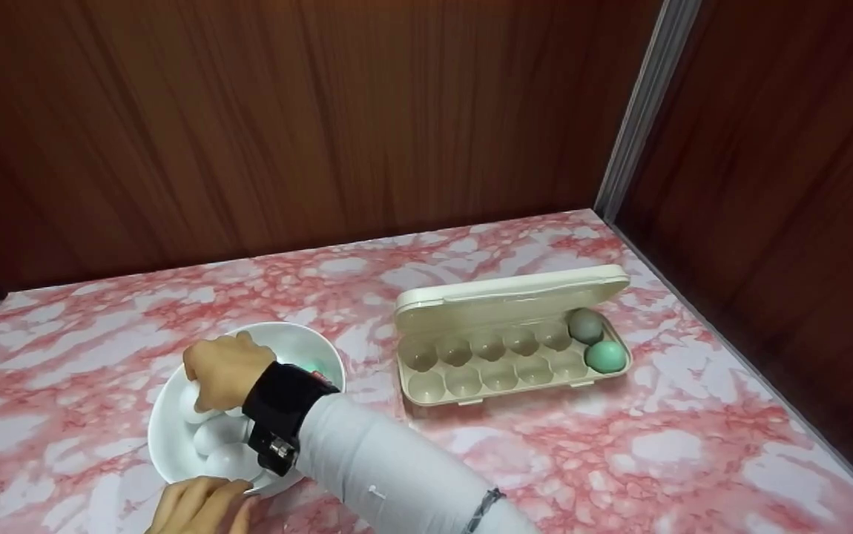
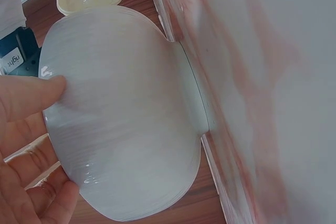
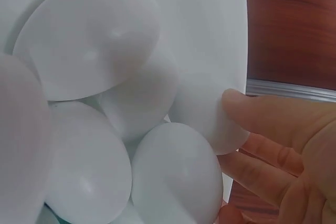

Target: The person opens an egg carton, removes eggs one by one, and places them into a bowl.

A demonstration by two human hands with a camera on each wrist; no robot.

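Observation:
A white bowl point(image 1: 167, 437) holding several white eggs point(image 1: 219, 434) stands at the front left of the pink marbled table. My right hand point(image 1: 222, 368), in a grey sleeve with a black wrist strap, reaches into it. Its fingers curl over a white egg point(image 1: 190, 404). In the right wrist view its fingertips point(image 3: 236, 103) lie against a white egg point(image 3: 202, 114) by the bowl's wall. My left hand point(image 1: 200, 508) grips the bowl's near rim. Its fingers point(image 2: 29, 95) press on the bowl's outer wall point(image 2: 126, 119).
An open beige egg carton point(image 1: 486, 371) lies right of the bowl, its lid point(image 1: 508, 293) tipped back. A grey egg point(image 1: 586, 325) and a green egg point(image 1: 605, 357) sit in its right-end cups. Wooden walls close the back and right.

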